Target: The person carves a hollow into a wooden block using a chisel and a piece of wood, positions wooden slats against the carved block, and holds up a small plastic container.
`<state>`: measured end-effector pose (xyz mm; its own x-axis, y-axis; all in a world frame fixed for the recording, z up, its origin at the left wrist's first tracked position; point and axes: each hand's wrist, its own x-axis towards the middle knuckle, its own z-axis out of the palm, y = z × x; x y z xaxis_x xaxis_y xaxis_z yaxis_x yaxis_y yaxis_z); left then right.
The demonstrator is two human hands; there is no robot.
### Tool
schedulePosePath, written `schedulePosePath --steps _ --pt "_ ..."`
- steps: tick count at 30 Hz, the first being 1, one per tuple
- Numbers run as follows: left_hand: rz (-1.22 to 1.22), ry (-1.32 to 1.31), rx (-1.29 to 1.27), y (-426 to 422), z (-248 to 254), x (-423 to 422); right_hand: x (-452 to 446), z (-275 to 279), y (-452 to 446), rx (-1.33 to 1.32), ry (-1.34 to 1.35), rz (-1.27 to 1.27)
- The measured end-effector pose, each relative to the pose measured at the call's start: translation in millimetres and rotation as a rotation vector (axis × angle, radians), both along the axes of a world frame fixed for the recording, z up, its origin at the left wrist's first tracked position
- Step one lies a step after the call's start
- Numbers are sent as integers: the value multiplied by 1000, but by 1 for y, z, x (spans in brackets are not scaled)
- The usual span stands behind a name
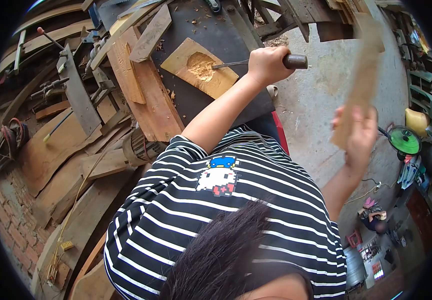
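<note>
My left hand (270, 65) is wrapped round a chisel (296, 61), whose dark handle end sticks out to the right of my fist. The thin metal blade reaches left, and its tip rests in a rough hollow cut into a pale wooden board (178, 62). Loose chips and torn fibres fill part of that hollow. Off to the right, my right hand (360, 131) grips the lower end of a long wooden club (365, 70). Motion blurs the club, which stands raised and apart from the chisel handle.
The board lies on a dark bench top (191, 105) with scattered shavings. Reddish planks (148, 107) and an offcut (151, 32) lie on its left. Stacked timber fills the far left. Another person (373, 217) sits at lower right, near a green fan (404, 140).
</note>
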<state>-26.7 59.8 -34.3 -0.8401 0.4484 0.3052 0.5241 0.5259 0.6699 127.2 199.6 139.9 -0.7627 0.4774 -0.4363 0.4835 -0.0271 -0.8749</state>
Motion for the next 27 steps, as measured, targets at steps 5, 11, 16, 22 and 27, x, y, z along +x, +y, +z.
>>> schedulePosePath --steps 5,11,16,22,27 --pt "-10 13 46 1 -7 1 -7 -46 -9 128 412 -392" --pt "-21 18 -9 -11 -11 -3 7 -33 -11 -51 7 49" --pt "-19 28 70 -14 -5 -4 -13 -1 -7 282 441 -475" --pt "-10 5 34 -23 0 -11 7 -47 -50 -144 -73 55" --pt "-26 -3 16 -25 -2 -11 27 -8 -2 50 141 -264"
